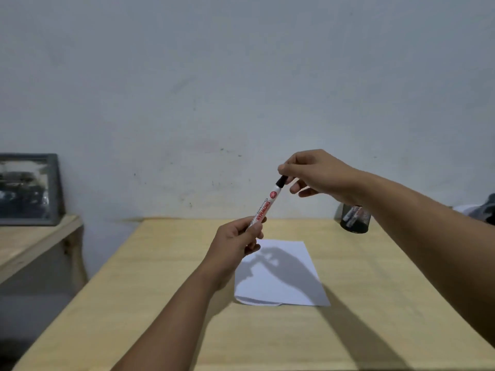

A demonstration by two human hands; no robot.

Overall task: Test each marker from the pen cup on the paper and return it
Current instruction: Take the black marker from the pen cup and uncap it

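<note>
the marker (263, 207) is hanging tilted in the air above the far edge of the paper (281, 274). the left hand (235, 242) is gripping its lower end, and the right hand (313, 172) is pinching its black cap (281, 181) at the upper end. the paper is lying flat on the wooden table (160, 303). the mesh pen cup (353, 219) is standing beyond the paper, off to its right, holding other markers.

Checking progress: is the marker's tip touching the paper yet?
No, both hands hold the marker in the air above the paper.
</note>
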